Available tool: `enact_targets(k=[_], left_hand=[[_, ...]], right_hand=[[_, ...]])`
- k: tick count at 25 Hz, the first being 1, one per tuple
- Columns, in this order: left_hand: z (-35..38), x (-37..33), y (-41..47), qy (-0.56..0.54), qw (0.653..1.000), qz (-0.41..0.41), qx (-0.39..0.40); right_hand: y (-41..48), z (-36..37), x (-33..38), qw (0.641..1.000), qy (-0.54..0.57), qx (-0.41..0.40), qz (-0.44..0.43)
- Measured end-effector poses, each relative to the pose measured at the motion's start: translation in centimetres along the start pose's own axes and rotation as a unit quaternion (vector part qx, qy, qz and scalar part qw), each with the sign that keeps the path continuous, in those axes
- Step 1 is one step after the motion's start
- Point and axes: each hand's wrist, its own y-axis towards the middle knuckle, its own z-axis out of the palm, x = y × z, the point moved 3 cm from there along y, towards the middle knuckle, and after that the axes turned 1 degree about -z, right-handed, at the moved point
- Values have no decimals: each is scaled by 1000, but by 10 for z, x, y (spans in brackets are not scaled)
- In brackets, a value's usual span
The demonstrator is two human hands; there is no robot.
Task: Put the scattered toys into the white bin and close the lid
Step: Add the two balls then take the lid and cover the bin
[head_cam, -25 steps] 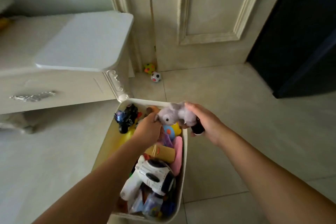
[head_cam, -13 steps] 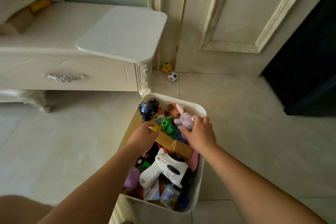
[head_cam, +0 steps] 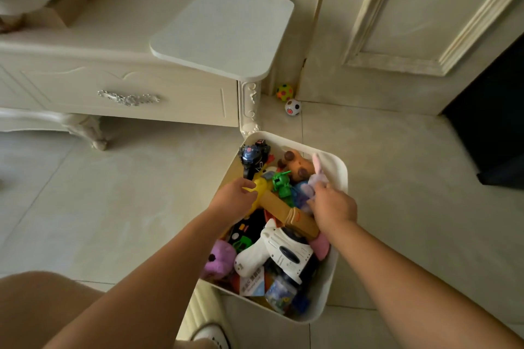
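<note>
Pinching a yellow toy (head_cam: 260, 185) between thumb and curled fingers, the left hand (head_cam: 232, 199) reaches into the bin (head_cam: 342, 171) at the lower centre of the frame. The right hand (head_cam: 334, 208) is just to its right, its fingers curled down onto a lilac bunny (head_cam: 315, 182) that lies against the bin's far right wall, one pink-lined ear pointing up.

The bin stands open on the floor, heaped with toys. Between the hands lie a green figure (head_cam: 281, 183) and a tan tube (head_cam: 289, 214) that runs diagonally under the right wrist. At the far end sit a black-and-blue robot (head_cam: 253, 154) and a brown plush (head_cam: 297, 166). Nearer the bottom of the frame are a white toy gun (head_cam: 279, 255), a purple plush (head_cam: 219, 259) and a pink piece (head_cam: 321, 245) by the right wall.

Two balls lie outside the bin, above it in the frame, at the foot of the door (head_cam: 397, 22): a spotted ball (head_cam: 284, 91) and a white ball (head_cam: 292, 107), close together.

A cream cabinet (head_cam: 113, 93) fills the upper left, its carved leg touching or just beside the bin's far left corner. A white slab (head_cam: 224, 31) with rounded corners lies on its top, overhanging the edge. A knee (head_cam: 42, 306) shows at lower left.
</note>
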Motion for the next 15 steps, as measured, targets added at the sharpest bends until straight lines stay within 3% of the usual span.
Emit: enact_targets(k=[4,6,10,12,14,15], left_hand=[[-17,-1,-5,-49,998,-33,24],[-26,1,-5,-82,995,-47,20],[-32,7,-11,-131,989,-66,21],[-31,11,-12,-102,993,-63,25],[-31,9,-9,-90,995,-43,3],[-32,6,-7,-90,995,-21,-23]], right_hand=[[9,-25,12,993,111,22,12],[5,-40,33,982,186,25,-29],[-33,-34,88,924,294,200,-144],[-40,-18,96,903,321,231,-166],[-36,-20,90,907,349,173,-158],[-30,-25,83,930,322,96,-147]])
